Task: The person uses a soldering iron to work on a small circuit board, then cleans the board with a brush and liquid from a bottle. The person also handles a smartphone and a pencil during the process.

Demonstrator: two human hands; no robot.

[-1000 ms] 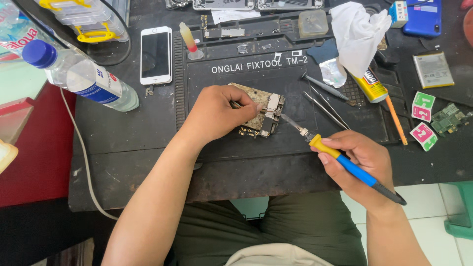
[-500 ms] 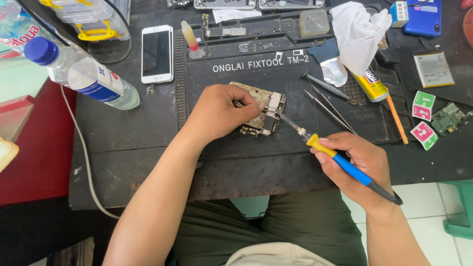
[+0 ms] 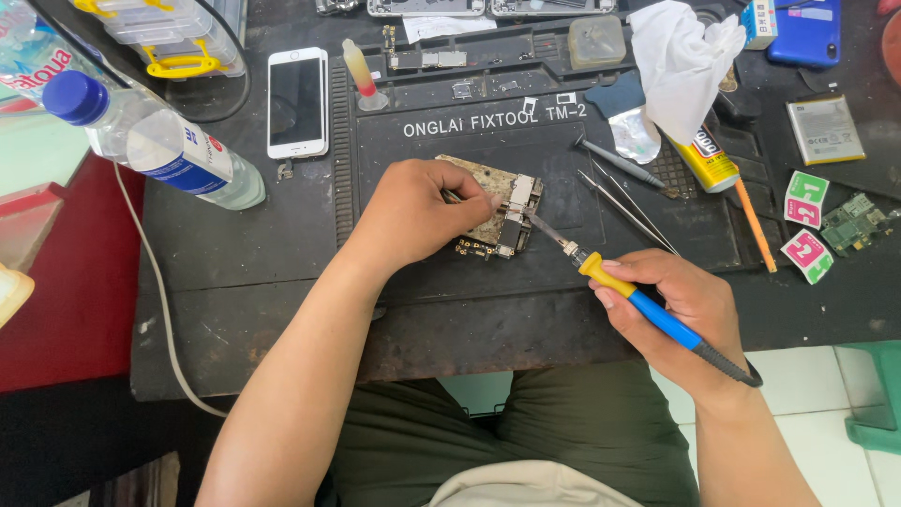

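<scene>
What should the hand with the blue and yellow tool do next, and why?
Probably hold the soldering iron steady: its tip already rests on the circuit board, which the left hand pins to the black repair mat. The right hand holds the handle.

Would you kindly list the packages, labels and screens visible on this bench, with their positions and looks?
White phone: far left of the mat, flat, dark blank screen.
Water bottle: left edge, lying down, clear, blue cap, blue-white label.
Glue tube: right of centre, yellow with dark print.
Two square stickers: right side, green and pink.
Flat battery: upper right, grey rectangle.
Blue phone: top right corner.
</scene>
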